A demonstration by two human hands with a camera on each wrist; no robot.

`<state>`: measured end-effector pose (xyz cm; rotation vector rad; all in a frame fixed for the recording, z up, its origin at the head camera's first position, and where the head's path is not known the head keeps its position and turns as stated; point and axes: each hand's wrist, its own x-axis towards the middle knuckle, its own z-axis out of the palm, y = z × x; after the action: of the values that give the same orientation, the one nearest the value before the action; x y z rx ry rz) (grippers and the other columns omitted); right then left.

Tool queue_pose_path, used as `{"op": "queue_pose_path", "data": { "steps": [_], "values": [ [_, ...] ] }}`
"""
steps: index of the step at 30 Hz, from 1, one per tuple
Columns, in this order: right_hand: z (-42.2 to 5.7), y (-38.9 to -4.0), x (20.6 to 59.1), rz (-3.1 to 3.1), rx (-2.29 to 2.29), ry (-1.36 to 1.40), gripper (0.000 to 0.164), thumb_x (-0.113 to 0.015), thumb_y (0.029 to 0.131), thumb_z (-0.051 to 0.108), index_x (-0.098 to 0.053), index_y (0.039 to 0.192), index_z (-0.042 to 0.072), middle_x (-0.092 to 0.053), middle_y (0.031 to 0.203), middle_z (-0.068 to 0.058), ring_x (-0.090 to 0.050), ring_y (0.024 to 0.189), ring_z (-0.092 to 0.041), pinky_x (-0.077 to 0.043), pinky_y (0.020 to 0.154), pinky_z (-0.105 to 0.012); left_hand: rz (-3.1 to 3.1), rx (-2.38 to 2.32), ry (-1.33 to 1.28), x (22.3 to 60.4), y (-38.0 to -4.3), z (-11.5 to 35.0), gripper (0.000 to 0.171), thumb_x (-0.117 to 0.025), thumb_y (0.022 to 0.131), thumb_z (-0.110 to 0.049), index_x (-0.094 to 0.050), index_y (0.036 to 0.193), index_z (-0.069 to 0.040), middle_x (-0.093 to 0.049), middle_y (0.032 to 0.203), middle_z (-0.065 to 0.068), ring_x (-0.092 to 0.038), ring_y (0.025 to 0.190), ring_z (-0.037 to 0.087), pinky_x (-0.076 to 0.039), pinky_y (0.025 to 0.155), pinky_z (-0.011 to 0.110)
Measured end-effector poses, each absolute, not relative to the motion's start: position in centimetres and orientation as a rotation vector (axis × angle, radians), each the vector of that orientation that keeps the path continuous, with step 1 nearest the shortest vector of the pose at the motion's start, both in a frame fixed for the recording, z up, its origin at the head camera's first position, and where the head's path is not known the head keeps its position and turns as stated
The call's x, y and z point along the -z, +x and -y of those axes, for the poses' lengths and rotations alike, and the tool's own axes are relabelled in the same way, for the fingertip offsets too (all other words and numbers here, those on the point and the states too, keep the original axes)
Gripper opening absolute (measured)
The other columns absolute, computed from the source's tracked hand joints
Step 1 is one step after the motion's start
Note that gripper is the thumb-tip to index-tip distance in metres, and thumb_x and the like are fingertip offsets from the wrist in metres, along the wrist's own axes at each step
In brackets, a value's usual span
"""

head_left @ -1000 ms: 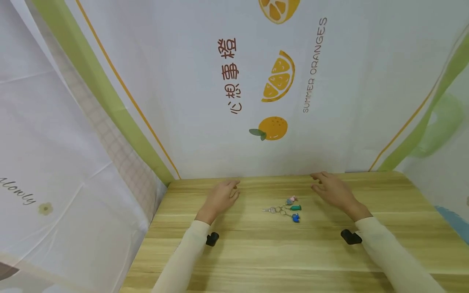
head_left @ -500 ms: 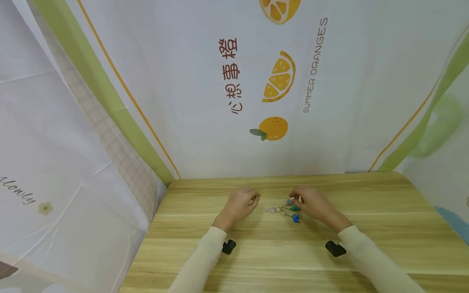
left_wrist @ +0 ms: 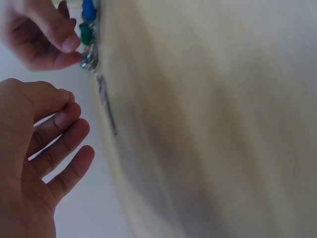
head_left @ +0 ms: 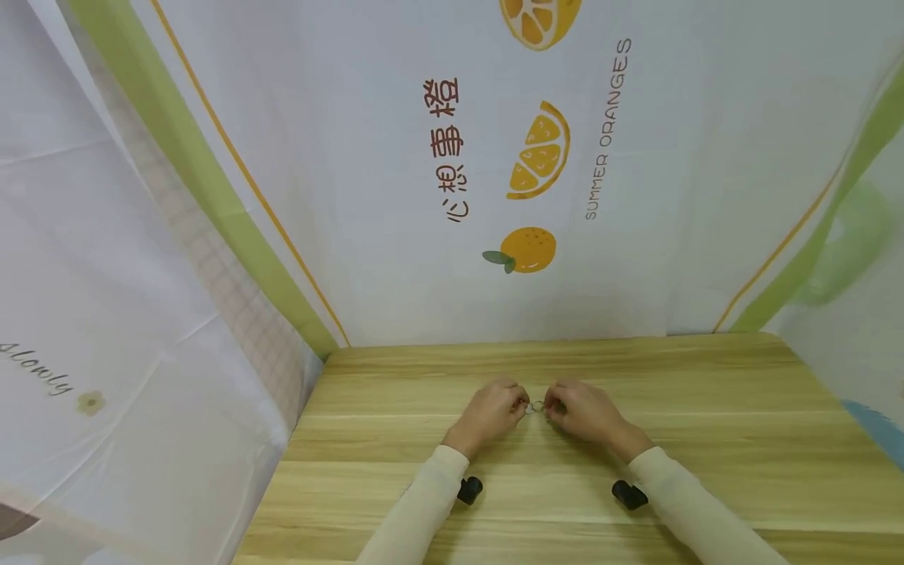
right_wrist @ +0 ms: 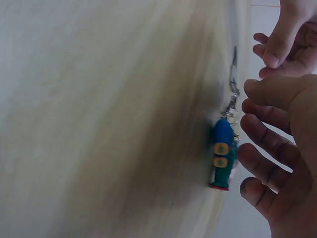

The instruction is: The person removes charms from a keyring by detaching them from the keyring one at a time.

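A keychain [head_left: 538,406] lies on the table between the hands, mostly covered by them in the head view. Its thin metal key [left_wrist: 106,104] points toward my left hand [head_left: 492,412], whose thumb and index fingertips come together just beside it with nothing visible between them. Over the rings and charms is my right hand [head_left: 586,410], fingers loosely bent and fingertips right at the rings. In the right wrist view a blue charm [right_wrist: 223,131] and a green charm [right_wrist: 224,173] hang below the rings; a pinkish charm is largely hidden behind them.
The light wood table [head_left: 395,463] ends at a white cloth backdrop [head_left: 395,275] printed with oranges and lettering. Another white cloth [head_left: 141,314] hangs along the left side. Black wrist cameras [head_left: 469,490] sit at both cuffs.
Both hands have moved inward and slightly toward the body, from either side of the keychain to close over it. The charms are now hidden under my right hand in the head view.
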<state>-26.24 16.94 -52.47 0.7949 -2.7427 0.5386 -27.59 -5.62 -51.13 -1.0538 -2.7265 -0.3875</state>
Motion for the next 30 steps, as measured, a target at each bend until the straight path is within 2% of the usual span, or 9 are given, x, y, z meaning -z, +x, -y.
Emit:
{"op": "queue_pose_path", "data": {
  "steps": [3, 5, 7, 10, 13, 23, 27, 30],
  "values": [
    [-16.9, -26.2, 52.8, 2.729, -0.491, 0.808, 0.007, -0.081, 0.092, 0.017, -0.076, 0.090, 0.020, -0.064, 0.087, 0.010, -0.062, 0.076, -0.008, -0.060, 0.075, -0.035, 2.755, 0.361, -1.053, 51.5, -27.5, 5.0, 0.012, -0.071, 0.103, -0.018, -0.081, 0.109, -0.015, -0.073, 0.103, -0.005, -0.066, 0.100, 0.009, -0.055, 0.086, 0.019],
    [-16.9, -26.2, 53.1, 2.715, -0.469, 0.821, 0.009, -0.083, 0.091, 0.016, -0.075, 0.089, 0.020, -0.064, 0.087, 0.009, -0.062, 0.076, -0.008, -0.062, 0.086, -0.041, 2.760, 0.338, -1.056, 51.7, -27.5, 4.6, 0.013, -0.071, 0.102, -0.018, -0.081, 0.110, -0.016, -0.073, 0.102, -0.006, -0.065, 0.100, 0.009, -0.054, 0.085, 0.019],
    [-16.9, -26.3, 53.4, 2.706, -0.457, 0.830, 0.012, -0.085, 0.090, 0.016, -0.074, 0.088, 0.019, -0.063, 0.087, 0.009, -0.063, 0.076, -0.008, -0.061, 0.097, -0.046, 2.753, 0.310, -1.067, 51.9, -27.5, 4.4, 0.013, -0.072, 0.101, -0.018, -0.081, 0.111, -0.017, -0.073, 0.101, -0.007, -0.064, 0.097, 0.008, -0.053, 0.083, 0.018],
    [-16.9, -26.3, 53.7, 2.705, -0.475, 0.836, 0.014, -0.086, 0.089, 0.014, -0.073, 0.087, 0.019, -0.064, 0.088, 0.009, -0.063, 0.077, -0.009, -0.056, 0.106, -0.051, 2.757, 0.294, -1.085, 52.3, -27.4, 4.1, 0.013, -0.073, 0.101, -0.019, -0.081, 0.111, -0.018, -0.074, 0.100, -0.007, -0.062, 0.094, 0.007, -0.052, 0.081, 0.017],
    [-16.9, -26.2, 53.8, 2.712, -0.508, 0.835, 0.013, -0.085, 0.089, 0.012, -0.072, 0.088, 0.018, -0.066, 0.089, 0.008, -0.063, 0.078, -0.009, -0.054, 0.108, -0.053, 2.776, 0.290, -1.089, 52.5, -27.3, 3.9, 0.012, -0.073, 0.102, -0.021, -0.081, 0.110, -0.018, -0.074, 0.099, -0.007, -0.062, 0.092, 0.007, -0.051, 0.080, 0.016],
    [-17.2, -26.0, 53.9, 2.725, -0.558, 0.795, 0.011, -0.079, 0.090, 0.011, -0.072, 0.090, 0.019, -0.067, 0.090, 0.008, -0.061, 0.077, -0.006, -0.059, 0.099, -0.048, 2.826, 0.285, -1.044, 52.6, -27.2, 3.3, 0.010, -0.074, 0.102, -0.029, -0.075, 0.102, -0.018, -0.069, 0.091, -0.008, -0.060, 0.086, 0.007, -0.050, 0.072, 0.020],
    [-17.1, -26.1, 53.8, 2.717, -0.586, 0.777, 0.009, -0.078, 0.091, 0.012, -0.072, 0.091, 0.019, -0.068, 0.091, 0.008, -0.062, 0.080, -0.007, -0.061, 0.082, -0.037, 2.789, 0.274, -1.045, 52.8, -27.4, 3.3, 0.009, -0.074, 0.102, -0.026, -0.073, 0.097, -0.019, -0.067, 0.089, -0.009, -0.058, 0.082, 0.004, -0.047, 0.068, 0.018],
    [-17.2, -26.2, 53.8, 2.708, -0.612, 0.751, 0.009, -0.078, 0.092, 0.012, -0.073, 0.093, 0.019, -0.069, 0.092, 0.008, -0.063, 0.081, -0.008, -0.054, 0.068, -0.028, 2.754, 0.297, -1.057, 52.9, -27.6, 3.3, 0.009, -0.074, 0.100, -0.022, -0.070, 0.092, -0.018, -0.062, 0.086, -0.009, -0.053, 0.077, 0.003, -0.043, 0.064, 0.016]
  ]
}}
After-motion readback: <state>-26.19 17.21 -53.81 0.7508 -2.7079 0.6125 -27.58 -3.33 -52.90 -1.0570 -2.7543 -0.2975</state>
